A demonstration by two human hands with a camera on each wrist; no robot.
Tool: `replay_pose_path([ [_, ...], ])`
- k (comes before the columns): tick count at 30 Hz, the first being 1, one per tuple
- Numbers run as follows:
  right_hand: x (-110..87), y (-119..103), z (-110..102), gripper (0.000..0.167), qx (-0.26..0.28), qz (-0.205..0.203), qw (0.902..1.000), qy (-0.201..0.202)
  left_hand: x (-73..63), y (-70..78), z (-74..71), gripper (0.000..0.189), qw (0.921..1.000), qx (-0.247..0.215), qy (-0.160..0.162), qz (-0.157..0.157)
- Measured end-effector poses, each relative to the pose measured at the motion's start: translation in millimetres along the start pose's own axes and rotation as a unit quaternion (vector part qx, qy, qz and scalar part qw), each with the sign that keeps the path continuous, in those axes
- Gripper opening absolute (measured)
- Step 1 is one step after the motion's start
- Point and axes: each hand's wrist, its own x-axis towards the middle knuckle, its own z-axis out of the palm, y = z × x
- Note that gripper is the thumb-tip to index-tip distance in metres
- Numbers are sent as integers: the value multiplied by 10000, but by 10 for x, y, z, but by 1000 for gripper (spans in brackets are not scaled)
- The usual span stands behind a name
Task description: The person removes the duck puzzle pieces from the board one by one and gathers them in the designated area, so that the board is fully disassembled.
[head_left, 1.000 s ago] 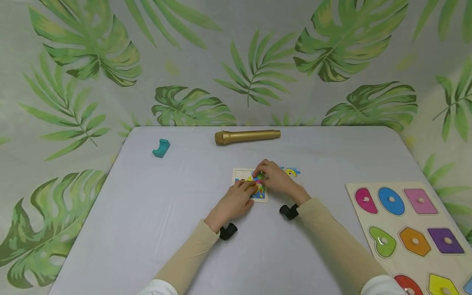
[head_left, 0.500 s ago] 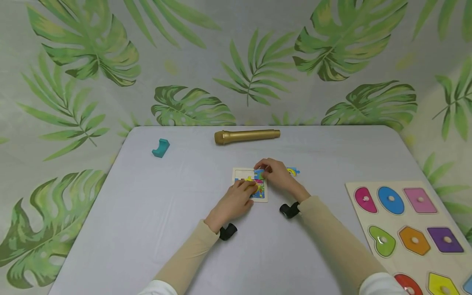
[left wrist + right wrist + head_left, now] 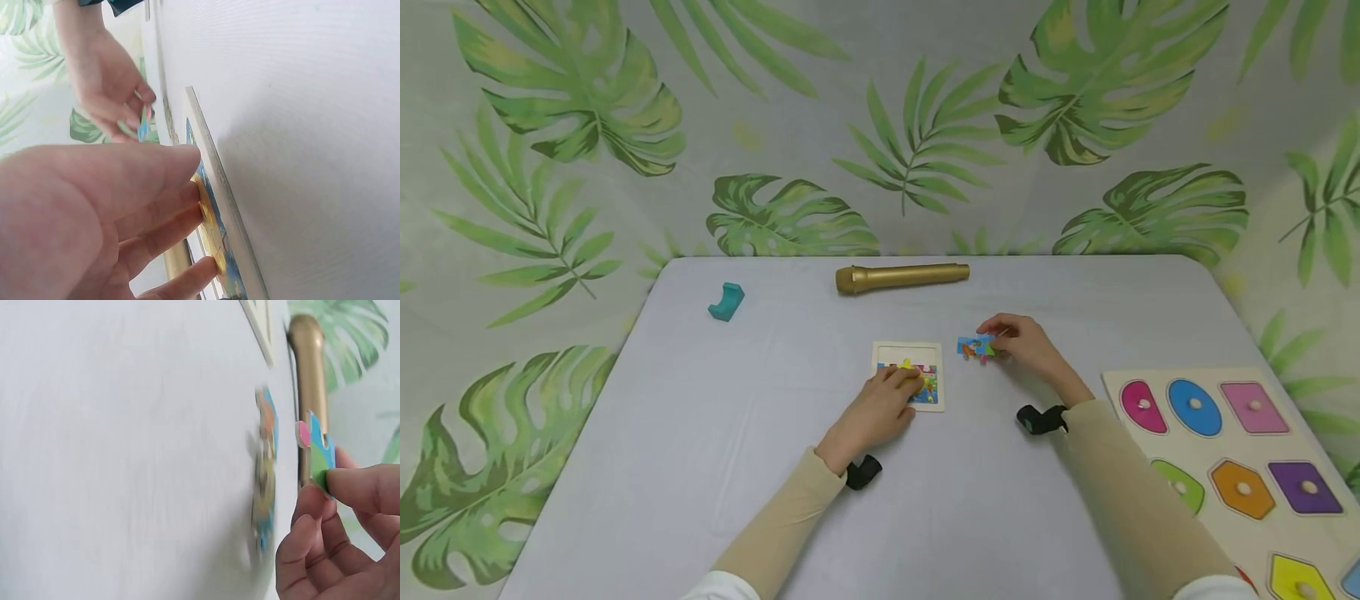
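My left hand (image 3: 874, 408) rests its fingertips on the jigsaw puzzle (image 3: 930, 382) in its pale wooden frame (image 3: 907, 344). In the left wrist view, its fingers (image 3: 165, 234) touch a yellow part of the picture, with the thumb at the frame's edge. The upper strip of the frame shows bare wood. To the right of it, my right hand (image 3: 1030, 348) pinches a blue and green puzzle piece (image 3: 320, 456) with a pink tab between thumb and fingers. Close below that hand lie loose puzzle pieces (image 3: 266, 478), partly hidden by it in the head view.
A gold microphone (image 3: 902, 278) lies behind the puzzle. At the back left is a teal curved block (image 3: 726, 302). A large wooden board of knobbed shapes (image 3: 1206, 450) fills the right front, under the right forearm. A leaf-patterned cloth (image 3: 917, 150) hangs behind the table.
My right hand has lifted the blue and green puzzle piece out of the frame's upper right and carried it right, over the loose pieces. My left hand has stayed in place.
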Motion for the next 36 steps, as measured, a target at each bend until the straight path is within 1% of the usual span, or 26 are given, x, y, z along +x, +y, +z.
replay_pose_path([
  [3, -64, 102, -165, 27, -107, 164, 9997, 117, -2, 0, 5, 43, 10000, 27, 16, 5],
  [6, -113, 172, -282, 27, -226, 398, 9987, 208, -1, 0, 15, 43, 10000, 54, 15, -4],
  [9, -137, 221, -341, 27, -354, 591, 9974, 211, -3, -2, 22, 43, 10000, 48, 10, -9],
  [12, -141, 257, -357, 27, -477, 672, 9965, 161, -4, -4, 28, 43, 10000, 27, 28, 4],
  [14, -136, 282, -352, 25, -592, 679, 9959, 125, -3, -4, 28, 43, 10000, 26, 40, 14],
  [18, -116, 323, -322, 22, -888, 565, 9944, 123, -3, -5, 31, 42, 10000, 16, 78, 17],
  [21, -104, 326, -289, 20, -1139, 454, 9922, 216, -4, -3, 30, 42, 10000, -3, 87, 1],
  [26, -103, 290, -238, 19, -1582, 358, 9858, 426, -5, -3, 30, 43, 10000, 25, 65, -18],
  [31, -103, 247, -202, 21, -1842, 308, 9811, 498, -3, -42, 54, 44, 10000, 44, -2, -9],
  [36, -103, 255, -188, 18, -2073, 284, 9768, 458, -18, -104, 78, 45, 10000, 4, 28, 96],
])
